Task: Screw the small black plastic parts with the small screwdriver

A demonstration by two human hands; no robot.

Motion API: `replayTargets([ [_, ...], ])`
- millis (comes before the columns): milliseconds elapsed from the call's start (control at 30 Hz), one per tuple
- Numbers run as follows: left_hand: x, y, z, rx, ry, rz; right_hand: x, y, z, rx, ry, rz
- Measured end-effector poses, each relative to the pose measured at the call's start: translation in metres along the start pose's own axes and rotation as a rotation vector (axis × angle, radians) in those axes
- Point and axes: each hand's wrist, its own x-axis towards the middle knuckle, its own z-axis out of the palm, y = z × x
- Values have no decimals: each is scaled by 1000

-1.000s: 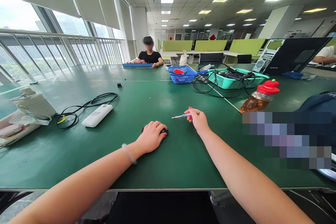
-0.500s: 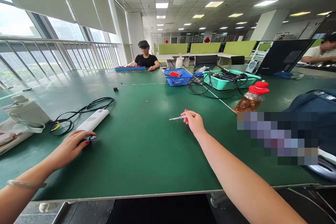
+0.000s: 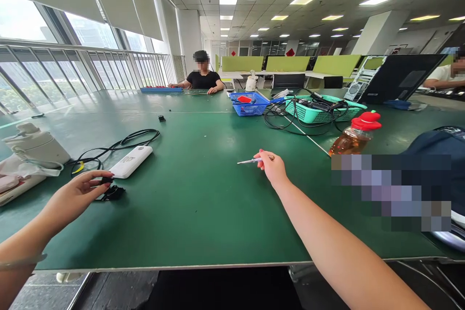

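Observation:
My left hand (image 3: 78, 193), at the left near the table's front, pinches a small black piece (image 3: 106, 180) between thumb and fingertips. Just below those fingertips a black object (image 3: 114, 193) lies on the green tabletop; its kind is hard to make out. Beyond it rests a white oblong device (image 3: 132, 161), with a coiled black cable (image 3: 123, 141) behind. My right hand (image 3: 273, 166) is closed round the handle of a slim screwdriver (image 3: 249, 161), its thin metal shaft pointing left over the middle of the table.
A bottle with a red cap (image 3: 354, 135) stands on the right, beside a dark bag (image 3: 438, 160). Farther back are a blue basket (image 3: 250, 107) and a green basket (image 3: 308, 114) with tangled cables. Across the table sits a person (image 3: 203, 80). White items (image 3: 36, 155) stand at far left.
My left hand has shifted left and risen a little, now pinching the black piece above the black object. My right hand keeps its hold on the screwdriver. The view has tilted slightly.

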Motion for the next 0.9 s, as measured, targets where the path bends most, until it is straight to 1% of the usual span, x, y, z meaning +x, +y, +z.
replayTargets([
  [67,0,1,-5,-67,-60,-74,0,0,0,1,-3,-1],
  [133,-1,1,-10,-75,-95,-91,0,1,0,5,-7,-4],
  [200,-1,0,-12,30,-98,-68,0,0,0,3,-11,-6],
  [300,-2,-5,-10,250,-100,-31,-1,-1,0,-2,-11,-2],
  [367,-2,-9,-7,321,-102,14,-1,-1,0,1,-8,-1],
  [467,-1,-12,-3,342,-104,59,-1,0,0,8,-11,-9],
  [633,2,-9,-1,364,-131,59,-2,-2,0,2,-9,-6],
  [767,3,-5,-2,386,-158,28,-2,-2,0,-2,-10,-13],
  [900,3,-5,-2,398,-152,-27,-1,-1,0,-8,-10,-23],
])
